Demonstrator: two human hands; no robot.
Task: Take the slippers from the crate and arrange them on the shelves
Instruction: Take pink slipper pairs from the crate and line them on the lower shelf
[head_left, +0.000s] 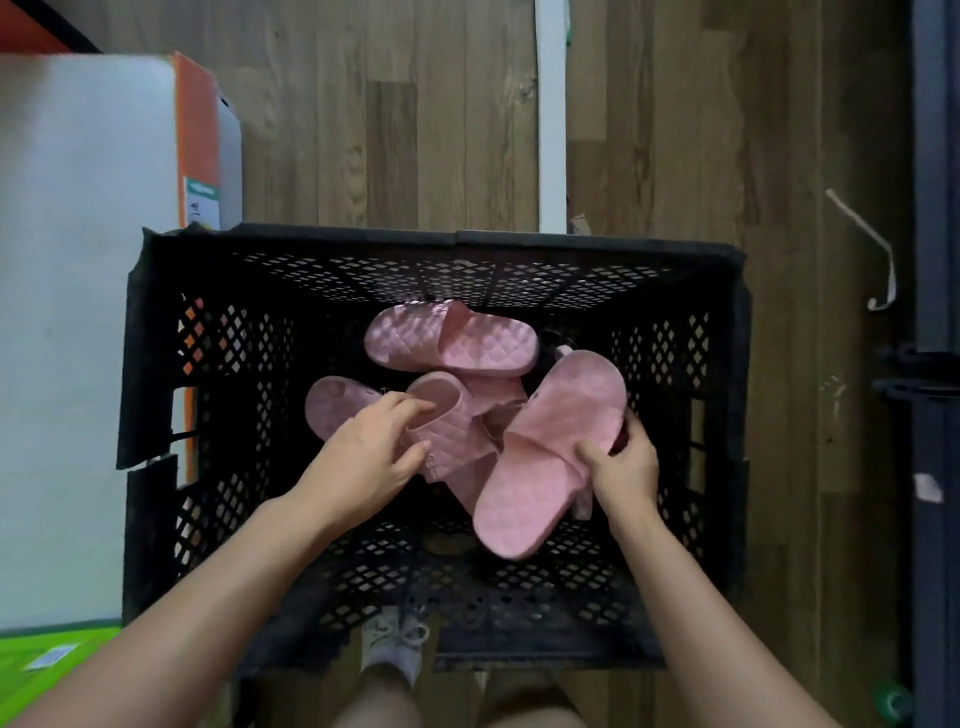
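A black lattice crate (156, 332) sits on the wood floor and holds several pink quilted slippers. One slipper (457, 340) lies across the far part of the pile. My left hand (374, 447) reaches into the strap of a slipper (441, 431) at the centre left, fingers inside the strap and thumb on top. My right hand (621, 462) grips the edge of a long slipper (545, 457) that lies tilted on the right of the pile. More slippers lie partly hidden beneath these.
A large white and orange box (93, 291) stands against the crate's left side. A green box (47, 660) is at the bottom left. A dark shelf post (935, 260) runs down the right edge. A white strip (551, 114) lies on the floor behind the crate.
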